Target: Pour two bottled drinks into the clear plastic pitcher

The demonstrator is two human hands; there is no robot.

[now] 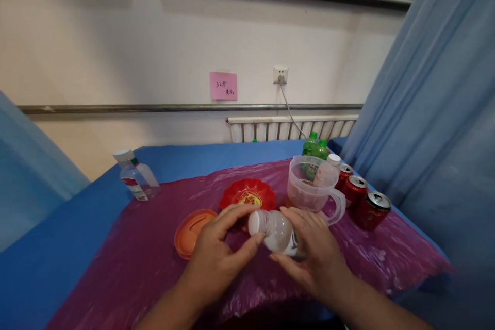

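Observation:
A small clear plastic bottle (280, 232) with a white cap (256, 223) lies tilted sideways between my two hands, cap pointing left. My right hand (313, 258) wraps around the bottle's body. The thumb and forefinger of my left hand (216, 252) pinch the white cap. Both hands hover over the purple plastic sheet (135, 263) near the table's front.
A red scalloped dish (247, 193) and an orange lid (189, 232) lie just beyond my hands. A clear measuring jug (313, 185), three red cans (367, 206) and green bottles (315, 147) stand at the right. Another clear bottle (133, 175) stands far left on the blue tablecloth (46, 247).

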